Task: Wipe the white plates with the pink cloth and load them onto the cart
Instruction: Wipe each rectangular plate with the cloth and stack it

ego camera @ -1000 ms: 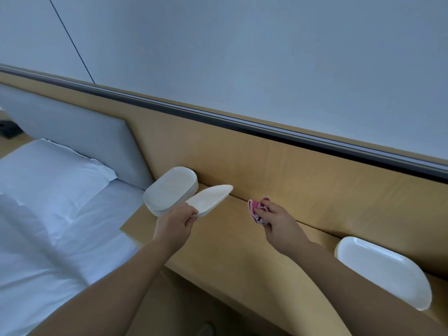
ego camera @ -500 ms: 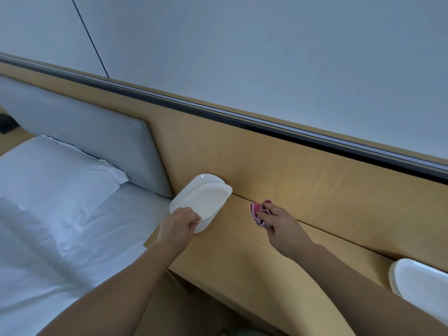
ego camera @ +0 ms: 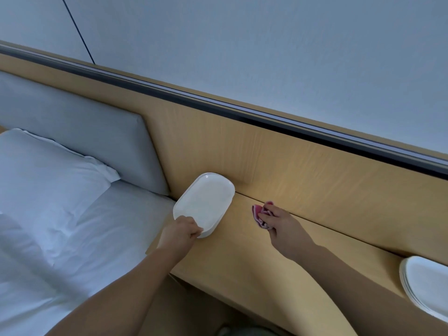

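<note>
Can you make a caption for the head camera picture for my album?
Left hand grips a white plate on the wooden ledge; right hand holds the pink cloth.

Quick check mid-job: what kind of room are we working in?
Probably a hotel-style bedroom: a made bed with a white pillow, a padded grey headboard, and a wooden bedside shelf against a wood wall panel, with the white plates on it.

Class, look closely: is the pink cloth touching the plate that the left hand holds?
No, the right hand grips the pink cloth over the wooden shelf, apart from that plate.
</note>
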`<state>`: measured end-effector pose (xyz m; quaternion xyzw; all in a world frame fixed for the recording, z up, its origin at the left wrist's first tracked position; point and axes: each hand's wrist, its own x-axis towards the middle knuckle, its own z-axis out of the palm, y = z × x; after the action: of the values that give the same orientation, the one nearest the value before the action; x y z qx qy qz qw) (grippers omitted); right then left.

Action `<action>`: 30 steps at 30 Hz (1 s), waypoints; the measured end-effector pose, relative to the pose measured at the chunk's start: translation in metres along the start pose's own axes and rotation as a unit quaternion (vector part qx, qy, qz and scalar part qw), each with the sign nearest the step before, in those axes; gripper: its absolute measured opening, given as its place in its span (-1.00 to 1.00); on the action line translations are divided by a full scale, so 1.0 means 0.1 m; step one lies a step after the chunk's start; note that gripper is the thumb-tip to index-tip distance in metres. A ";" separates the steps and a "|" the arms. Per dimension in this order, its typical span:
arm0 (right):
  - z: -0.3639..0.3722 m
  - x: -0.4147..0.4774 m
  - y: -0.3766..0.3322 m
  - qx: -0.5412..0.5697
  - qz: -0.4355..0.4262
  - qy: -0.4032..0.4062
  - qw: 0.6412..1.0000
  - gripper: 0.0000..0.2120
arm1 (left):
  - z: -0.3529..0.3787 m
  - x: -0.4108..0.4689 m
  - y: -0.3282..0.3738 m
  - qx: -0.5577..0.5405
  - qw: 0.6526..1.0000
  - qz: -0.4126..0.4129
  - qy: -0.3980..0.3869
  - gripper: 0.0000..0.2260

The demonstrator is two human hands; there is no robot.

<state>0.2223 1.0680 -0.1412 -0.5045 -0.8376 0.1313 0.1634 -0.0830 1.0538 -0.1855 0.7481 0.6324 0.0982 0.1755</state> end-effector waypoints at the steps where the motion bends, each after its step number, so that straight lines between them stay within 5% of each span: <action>1: 0.02 0.01 -0.01 0.002 0.002 -0.004 1.000 -0.69 | 0.00 0.01 -0.01 0.000 1.000 -0.001 -0.009 -0.79; 11: 0.00 -0.13 0.07 0.006 0.042 0.002 0.999 -0.71 | -0.06 0.21 0.25 0.008 1.000 0.009 0.013 -0.70; 22: -0.59 -1.70 0.93 0.011 0.255 0.111 0.961 -0.64 | 0.70 0.80 2.06 -0.102 0.980 0.154 -0.080 -0.85; 30: -0.96 -3.04 1.46 -0.022 0.376 0.140 0.916 -0.56 | 1.40 0.75 3.49 -0.075 0.962 0.223 -0.140 -0.91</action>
<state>0.5109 0.8698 -0.1529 -0.7986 -0.5578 0.0926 0.2061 0.3007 1.0595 -0.1852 0.8612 0.4097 0.0760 0.2912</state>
